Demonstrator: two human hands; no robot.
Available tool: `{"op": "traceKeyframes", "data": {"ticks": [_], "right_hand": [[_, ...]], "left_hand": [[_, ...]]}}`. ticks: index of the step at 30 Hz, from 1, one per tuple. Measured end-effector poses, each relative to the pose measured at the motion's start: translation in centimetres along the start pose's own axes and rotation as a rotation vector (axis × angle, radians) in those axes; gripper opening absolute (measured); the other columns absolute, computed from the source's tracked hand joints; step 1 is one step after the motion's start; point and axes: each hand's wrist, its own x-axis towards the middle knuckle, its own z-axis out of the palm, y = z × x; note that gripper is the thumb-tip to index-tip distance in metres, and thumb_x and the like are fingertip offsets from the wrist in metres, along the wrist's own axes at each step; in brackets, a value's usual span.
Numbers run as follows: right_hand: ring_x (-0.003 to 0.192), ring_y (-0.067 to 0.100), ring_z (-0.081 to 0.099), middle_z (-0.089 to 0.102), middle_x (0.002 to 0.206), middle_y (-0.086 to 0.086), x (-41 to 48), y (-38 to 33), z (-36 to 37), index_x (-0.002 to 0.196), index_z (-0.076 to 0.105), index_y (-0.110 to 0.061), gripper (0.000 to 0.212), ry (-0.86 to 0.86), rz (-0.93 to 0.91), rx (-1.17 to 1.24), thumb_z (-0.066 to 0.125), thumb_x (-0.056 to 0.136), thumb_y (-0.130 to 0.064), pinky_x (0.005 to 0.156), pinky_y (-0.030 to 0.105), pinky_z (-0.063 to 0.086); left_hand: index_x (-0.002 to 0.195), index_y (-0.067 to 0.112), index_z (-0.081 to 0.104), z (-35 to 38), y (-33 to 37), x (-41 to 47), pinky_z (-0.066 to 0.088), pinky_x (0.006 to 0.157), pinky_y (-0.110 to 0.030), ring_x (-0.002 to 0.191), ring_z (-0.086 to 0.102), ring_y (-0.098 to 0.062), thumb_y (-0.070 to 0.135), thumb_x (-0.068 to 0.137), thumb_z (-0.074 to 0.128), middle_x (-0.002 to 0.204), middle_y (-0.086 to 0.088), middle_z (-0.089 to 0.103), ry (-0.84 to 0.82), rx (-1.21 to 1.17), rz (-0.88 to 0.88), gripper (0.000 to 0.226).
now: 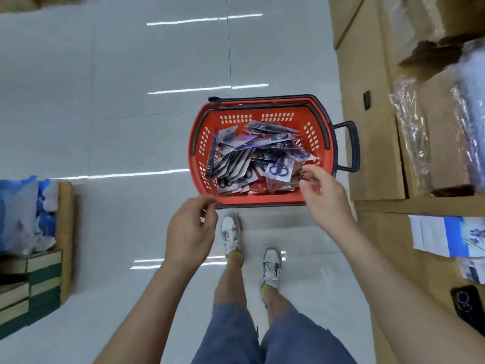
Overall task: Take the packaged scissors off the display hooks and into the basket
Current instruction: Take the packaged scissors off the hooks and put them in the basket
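A red plastic basket [199,143] with black handles stands on the floor in front of my feet. It holds a loose pile of several packaged scissors [257,156], dark scissors on white, blue and red cards. My right hand [325,198] hovers over the basket's near right corner with fingers loosely curled and nothing in them. My left hand [190,232] hangs just before the basket's near rim, fingers relaxed and empty. No display hooks are in view.
Stacked cardboard boxes [372,127] line the right side, some with plastic-wrapped goods and blue-white packages [446,237]. At left stand a box with blue bags [23,216] and stacked dark books [31,290]. Grey tiled floor [131,101] stretches ahead. A phone [467,303] lies at lower right.
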Motion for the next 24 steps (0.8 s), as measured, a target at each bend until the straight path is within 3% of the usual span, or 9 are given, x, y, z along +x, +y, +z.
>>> {"op": "traceKeyframes", "data": {"ticks": [5,10,14,18,21,24], "right_hand": [[0.109,0.017,0.061,0.063,0.124,-0.001,9.0,2.2,5.7,0.134,0.057,-0.021,0.037,0.060,0.082,-0.027,0.057,0.096,-0.022,0.096,0.036,0.051],[0.131,0.019,0.048,0.055,0.140,0.002,17.0,5.2,10.4,0.139,0.052,-0.018,0.044,0.033,0.059,-0.161,0.060,0.096,-0.023,0.107,0.029,0.035],[0.130,0.029,0.048,0.054,0.138,0.010,23.8,8.2,12.8,0.140,0.052,-0.021,0.047,0.092,0.128,-0.196,0.057,0.095,-0.030,0.111,0.043,0.038],[0.129,0.032,0.050,0.055,0.139,0.013,29.7,10.5,13.8,0.145,0.045,-0.025,0.050,0.035,0.291,-0.215,0.047,0.099,-0.043,0.107,0.040,0.040],[0.116,0.029,0.058,0.065,0.124,0.004,32.1,11.0,14.2,0.126,0.058,-0.024,0.039,0.009,0.366,-0.236,0.048,0.098,-0.050,0.092,0.038,0.046],[0.095,0.028,0.061,0.064,0.093,-0.001,33.5,11.2,14.6,0.088,0.053,-0.023,0.022,0.103,0.476,-0.085,0.065,0.089,-0.041,0.083,0.039,0.049]], "left_hand": [[0.110,0.017,0.070,6.8,-3.4,10.5,0.039,0.079,-0.021,0.091,0.058,-0.012,0.014,0.095,0.055,0.105,0.004,0.069,-0.114,-0.026,-0.053,0.021],[0.120,0.014,0.066,12.9,-6.6,19.5,0.041,0.087,-0.026,0.107,0.059,-0.021,0.014,0.091,0.059,0.117,-0.005,0.064,-0.193,0.029,-0.067,0.029],[0.128,0.013,0.061,17.6,-7.7,25.7,0.041,0.098,-0.036,0.119,0.051,-0.030,0.016,0.089,0.062,0.127,-0.011,0.058,-0.196,0.109,0.028,0.039],[0.145,0.019,0.043,22.1,-7.0,30.5,0.039,0.109,-0.046,0.133,0.040,-0.033,0.019,0.088,0.064,0.146,-0.011,0.046,-0.252,0.283,0.192,0.062],[0.153,0.027,0.026,25.0,-7.2,32.9,0.034,0.113,-0.048,0.142,0.032,-0.035,0.018,0.090,0.062,0.156,-0.009,0.036,-0.361,0.465,0.202,0.073],[0.153,0.026,0.035,25.4,-7.2,34.1,0.038,0.110,-0.040,0.144,0.035,-0.031,0.009,0.096,0.052,0.157,-0.001,0.039,-0.359,0.427,0.182,0.062]]}}
